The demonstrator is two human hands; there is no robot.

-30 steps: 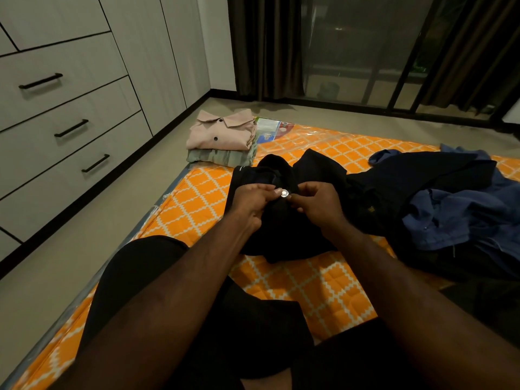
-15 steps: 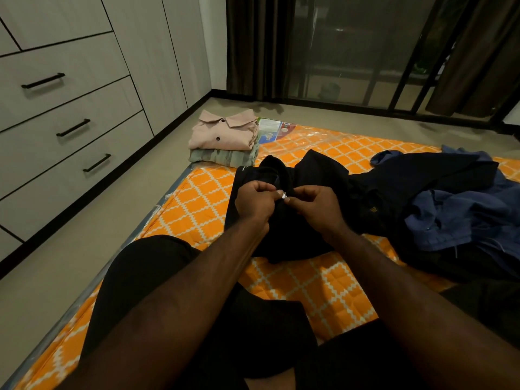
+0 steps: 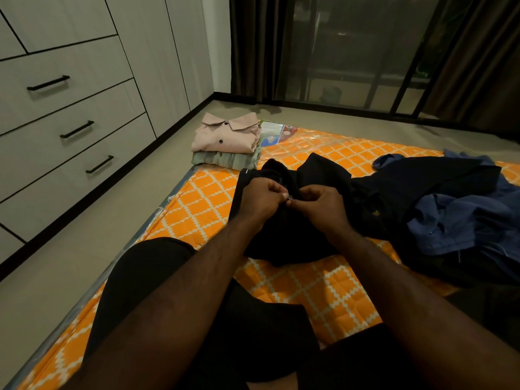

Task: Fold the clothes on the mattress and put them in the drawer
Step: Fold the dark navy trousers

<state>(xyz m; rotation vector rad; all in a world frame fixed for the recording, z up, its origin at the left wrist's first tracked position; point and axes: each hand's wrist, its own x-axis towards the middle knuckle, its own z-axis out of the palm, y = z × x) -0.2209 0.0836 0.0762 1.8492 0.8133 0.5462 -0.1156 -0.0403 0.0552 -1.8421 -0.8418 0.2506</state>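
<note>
1. Head view, hands: our left hand and right hand meet on top of the black garment. Both are curled tight, pinching its cloth round a small metal button.
2. Change: a second ago the button showed plainly between the fingertips. Now only a sliver shows and the thumbs have closed in. We judge the fastening is nearly done. Folding of this piece hasn't started.
3. The garment lies crumpled on the orange mattress.
4. Beyond the garment, far-left: a folded pink shirt stacked on a folded green one. Neither is in a drawer yet.
5. Right of the garment: an unfolded blue-and-dark pile, touching its right side, so little room there.
6. Left of the garment and nearer us: bare mattress, room to spread it flat. The mattress edge runs close on the left, then floor.
7. Drawers stand well apart to the garment's left, all closed.
</note>
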